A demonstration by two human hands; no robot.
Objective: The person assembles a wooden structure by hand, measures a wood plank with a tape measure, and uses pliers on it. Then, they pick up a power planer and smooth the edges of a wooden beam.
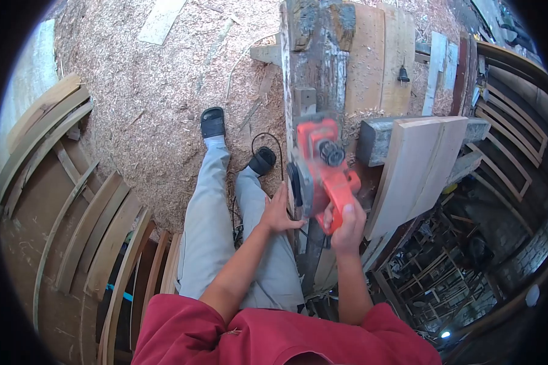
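A red electric hand planer [332,179] with a black knob sits over the workbench beam [323,67], slightly blurred. My right hand [349,226] is closed around its rear handle. Beside the planer's black side cover, my left hand [278,213] rests at the near edge of the bench, fingers stretched upward and thumb apart toward the planer. It holds nothing that shows. The planer's underside is hidden. A black cord [281,159] loops near my foot, left of the planer.
To the right, a pale wide board [417,170] lies across a grey timber block [374,143]. Wood shavings [146,97] cover the floor. Curved wooden pieces [106,243] stand at the left, and wooden frames [508,164] at the far right. A small black object [403,75] lies on planks.
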